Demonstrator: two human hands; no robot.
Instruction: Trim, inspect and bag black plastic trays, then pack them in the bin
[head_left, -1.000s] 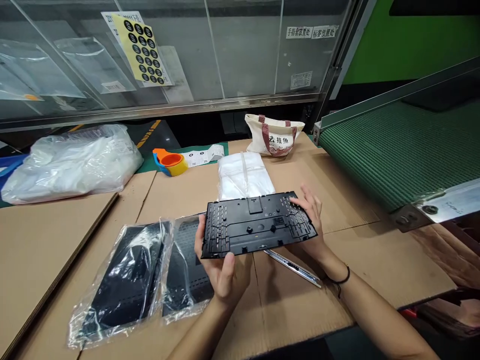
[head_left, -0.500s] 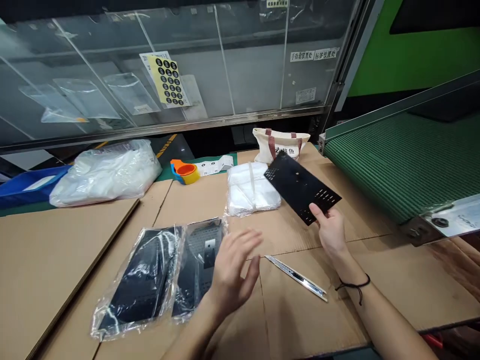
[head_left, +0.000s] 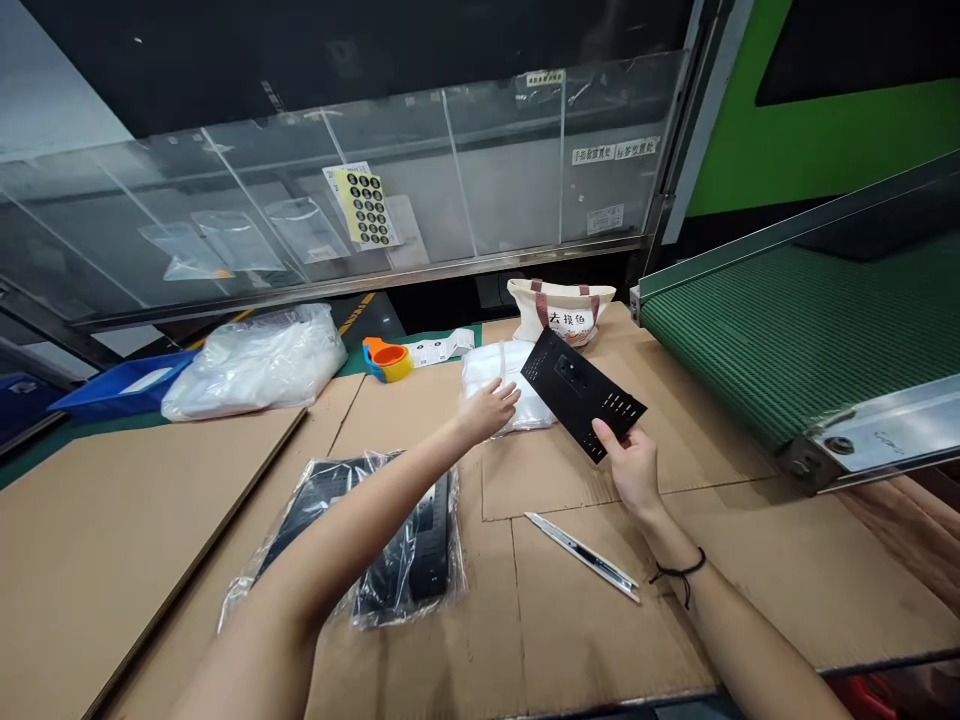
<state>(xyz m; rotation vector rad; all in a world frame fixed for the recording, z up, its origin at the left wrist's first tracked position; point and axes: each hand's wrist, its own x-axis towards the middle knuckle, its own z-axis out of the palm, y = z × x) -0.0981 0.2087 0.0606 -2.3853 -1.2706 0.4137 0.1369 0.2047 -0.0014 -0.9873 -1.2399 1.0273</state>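
Observation:
My right hand (head_left: 630, 465) grips a black perforated plate (head_left: 577, 390) by its lower right corner, thumb on top, and holds it tilted above the cardboard. My left hand (head_left: 487, 410) is over the front of a stack of clear plastic bags (head_left: 532, 405), fingers spread, with nothing held; whether it touches the bags I cannot tell. Black items in clear plastic bags (head_left: 420, 560) lie at the left of the cardboard, partly hidden under my left forearm. A silver utility knife (head_left: 583, 556) lies below the plate, between my arms.
Behind the bags stands a cream cloth bag (head_left: 562, 310). An orange and yellow tape dispenser (head_left: 390, 360), a large bundle of plastic (head_left: 255, 360) and a blue tray (head_left: 127, 385) sit back left. A green conveyor (head_left: 810, 310) borders the right, thick cardboard (head_left: 150, 530) the left.
My left hand has moved forward from beside the bagged items to the stack of clear bags. The plate in my right hand has turned slightly. The camera view has shifted.

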